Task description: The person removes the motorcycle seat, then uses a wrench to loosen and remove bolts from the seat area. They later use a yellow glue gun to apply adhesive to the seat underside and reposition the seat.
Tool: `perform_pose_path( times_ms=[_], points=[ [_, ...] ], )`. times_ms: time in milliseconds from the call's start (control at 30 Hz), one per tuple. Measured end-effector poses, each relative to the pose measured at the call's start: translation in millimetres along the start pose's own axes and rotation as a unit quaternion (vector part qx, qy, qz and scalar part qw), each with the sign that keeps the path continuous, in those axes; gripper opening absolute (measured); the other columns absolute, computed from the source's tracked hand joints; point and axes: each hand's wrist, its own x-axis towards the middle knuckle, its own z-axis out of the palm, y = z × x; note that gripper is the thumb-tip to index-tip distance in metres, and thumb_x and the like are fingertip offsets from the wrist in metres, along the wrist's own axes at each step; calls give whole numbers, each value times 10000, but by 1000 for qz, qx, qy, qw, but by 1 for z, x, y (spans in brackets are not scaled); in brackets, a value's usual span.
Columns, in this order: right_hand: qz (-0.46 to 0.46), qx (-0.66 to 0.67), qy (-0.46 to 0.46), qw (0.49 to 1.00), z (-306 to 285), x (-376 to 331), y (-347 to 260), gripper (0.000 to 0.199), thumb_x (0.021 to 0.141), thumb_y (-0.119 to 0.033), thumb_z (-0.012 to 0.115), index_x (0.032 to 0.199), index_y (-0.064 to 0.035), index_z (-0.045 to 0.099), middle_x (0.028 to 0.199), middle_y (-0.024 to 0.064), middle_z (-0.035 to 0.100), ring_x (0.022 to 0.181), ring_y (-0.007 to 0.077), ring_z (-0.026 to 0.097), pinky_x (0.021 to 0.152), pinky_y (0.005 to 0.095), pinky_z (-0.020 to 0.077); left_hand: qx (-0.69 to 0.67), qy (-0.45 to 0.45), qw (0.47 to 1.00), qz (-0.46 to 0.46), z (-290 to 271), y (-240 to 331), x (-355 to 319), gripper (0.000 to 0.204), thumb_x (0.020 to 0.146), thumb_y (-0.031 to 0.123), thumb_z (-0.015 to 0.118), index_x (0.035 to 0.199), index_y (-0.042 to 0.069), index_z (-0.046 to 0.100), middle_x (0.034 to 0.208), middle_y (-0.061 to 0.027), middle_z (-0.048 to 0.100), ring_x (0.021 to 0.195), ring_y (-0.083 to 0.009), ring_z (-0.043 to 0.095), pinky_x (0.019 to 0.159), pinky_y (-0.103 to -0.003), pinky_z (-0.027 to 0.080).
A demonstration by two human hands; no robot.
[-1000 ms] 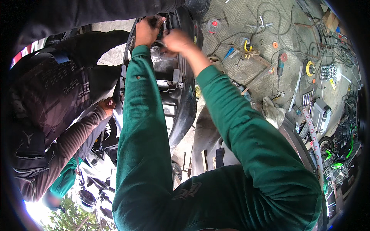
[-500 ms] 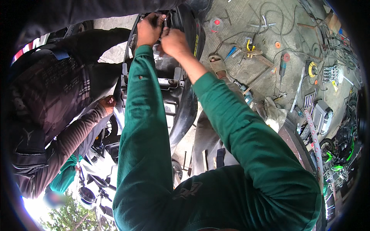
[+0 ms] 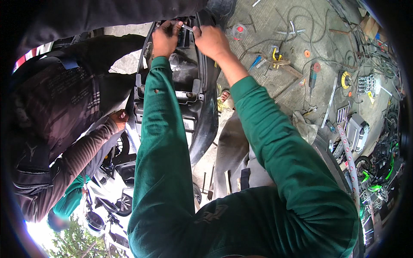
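Both my arms, in green sleeves, reach over the dark open body of a motorcycle (image 3: 189, 73), whose seat area shows a frame and cavity. My left hand (image 3: 165, 39) is bent over the cavity's left side, with thumb and fingers closed together; what they hold is hidden. My right hand (image 3: 211, 41) is closed at the right rim of the body, gripping a thin silver metal tool (image 3: 187, 28). That tool points left, its far end next to my left thumb. Its exact kind is too small to tell. Clear plastic (image 3: 178, 62) lies inside the cavity.
At left, another person in dark clothes rests a hand (image 3: 119, 119) beside the motorcycle. On the concrete floor at right lie an angle grinder (image 3: 313, 77), cables, yellow-handled pliers (image 3: 276, 53), an orange disc (image 3: 307, 53) and a silver case (image 3: 357, 131). A green-and-black motorcycle (image 3: 383, 167) stands far right.
My right hand has moved right, away from my left, and the silver tool now shows between them. My left hand has shifted slightly. The foot near the motorcycle is now lower and left.
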Motion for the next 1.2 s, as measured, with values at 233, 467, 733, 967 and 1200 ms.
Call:
perform_pose_path(
  times_ms=[233, 467, 733, 967, 1200],
  points=[
    [160, 299, -143, 930, 32, -22, -44, 514, 1047, -386, 434, 970, 20, 741, 1086, 270, 722, 977, 433, 719, 894, 530, 562, 94, -43, 994, 38, 0, -3, 11, 368, 937, 441, 732, 1021, 84, 765, 959, -188, 750, 942, -393, 718, 812, -437, 557],
    [-51, -41, -24, 998, -41, 27, -2, 497, 983, -483, 546, 1016, -39, 767, 1005, 228, 737, 1000, 434, 692, 904, 499, 548, 64, -6, 997, 41, 6, -14, 8, 372, 954, 425, 729, 1009, 58, 755, 925, -191, 748, 905, -369, 729, 806, -418, 548],
    [28, 64, 29, 997, 4, -16, -17, 423, 1049, -361, 455, 1016, -27, 711, 978, 256, 731, 966, 464, 699, 867, 553, 562, -57, 21, 998, -28, 10, -25, 2, 348, 965, 346, 729, 976, -2, 736, 835, -170, 753, 766, -253, 736, 727, -366, 548],
    [125, 194, 18, 973, 31, -40, -33, 416, 1065, -357, 436, 1021, -10, 660, 910, 304, 709, 898, 501, 690, 841, 592, 542, -16, -21, 1000, -10, 3, -13, 1, 287, 955, 269, 766, 1040, -6, 760, 866, -86, 755, 747, -105, 639, 723, -300, 538],
    [144, 294, 66, 943, 45, -44, -36, 432, 1082, -353, 436, 978, 27, 615, 866, 293, 701, 863, 508, 675, 807, 583, 515, -34, 16, 999, 29, 3, -2, -5, 241, 922, 236, 789, 1012, 13, 774, 903, -122, 779, 803, -158, 710, 773, -315, 559]
  ],
)
